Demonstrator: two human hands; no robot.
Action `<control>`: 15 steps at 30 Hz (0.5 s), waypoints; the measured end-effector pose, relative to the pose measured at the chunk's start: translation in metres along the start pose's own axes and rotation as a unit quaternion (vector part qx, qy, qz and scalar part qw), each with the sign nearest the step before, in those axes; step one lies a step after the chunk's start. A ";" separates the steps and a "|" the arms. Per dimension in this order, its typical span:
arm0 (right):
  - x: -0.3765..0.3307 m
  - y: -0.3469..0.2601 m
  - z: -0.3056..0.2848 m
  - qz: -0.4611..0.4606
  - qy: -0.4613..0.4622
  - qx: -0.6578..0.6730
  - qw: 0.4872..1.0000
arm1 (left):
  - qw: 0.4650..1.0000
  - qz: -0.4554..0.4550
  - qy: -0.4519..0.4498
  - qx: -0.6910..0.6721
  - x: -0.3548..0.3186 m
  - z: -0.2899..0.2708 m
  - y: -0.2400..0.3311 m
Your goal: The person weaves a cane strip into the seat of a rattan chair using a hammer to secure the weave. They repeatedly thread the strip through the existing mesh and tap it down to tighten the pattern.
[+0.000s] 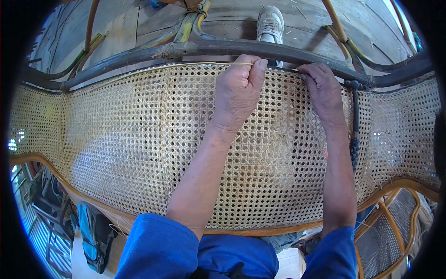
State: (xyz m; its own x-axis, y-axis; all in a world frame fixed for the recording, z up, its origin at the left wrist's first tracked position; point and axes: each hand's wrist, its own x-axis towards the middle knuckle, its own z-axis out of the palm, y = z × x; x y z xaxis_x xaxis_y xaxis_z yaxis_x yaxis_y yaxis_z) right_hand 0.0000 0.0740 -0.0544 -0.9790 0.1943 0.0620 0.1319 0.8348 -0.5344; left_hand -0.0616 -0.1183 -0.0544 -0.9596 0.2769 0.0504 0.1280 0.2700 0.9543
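A wide panel of woven cane mesh (116, 135) stretches across a curved rattan frame, its far edge against a dark bent rail (139, 53). My left hand (239, 88) is closed at that far edge, pinching a thin pale cane strip (186, 64) that runs leftward along the rim of the mesh. My right hand (323, 90) rests on the mesh beside it, fingertips pressed at the edge under the dark rail. Both forearms reach over the panel from blue sleeves.
A white shoe (270, 23) stands on the wooden plank floor (116, 28) beyond the rail. A dark tool handle (355, 116) hangs down by my right wrist. An orange-brown rattan rail (55, 174) borders the near edge, with a blue bag (93, 232) below.
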 end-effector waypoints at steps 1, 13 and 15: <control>0.000 -0.001 0.000 0.000 -0.004 -0.001 1.000 | 1.000 -0.002 0.002 -0.001 0.000 0.000 0.000; -0.006 0.005 0.010 -0.055 0.038 -0.049 0.997 | 0.999 0.034 0.015 0.010 0.000 0.002 -0.004; -0.007 0.005 0.012 -0.065 0.051 -0.061 0.995 | 0.999 0.039 0.021 0.015 0.000 0.002 -0.001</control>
State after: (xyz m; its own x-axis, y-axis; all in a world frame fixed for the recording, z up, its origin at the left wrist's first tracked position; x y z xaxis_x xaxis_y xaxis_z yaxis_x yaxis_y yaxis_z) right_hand 0.0060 0.0707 -0.0674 -0.9689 0.1275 0.2119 0.0303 0.9116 -0.4101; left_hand -0.0611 -0.1164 -0.0565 -0.9560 0.2589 0.1379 0.2100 0.2759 0.9380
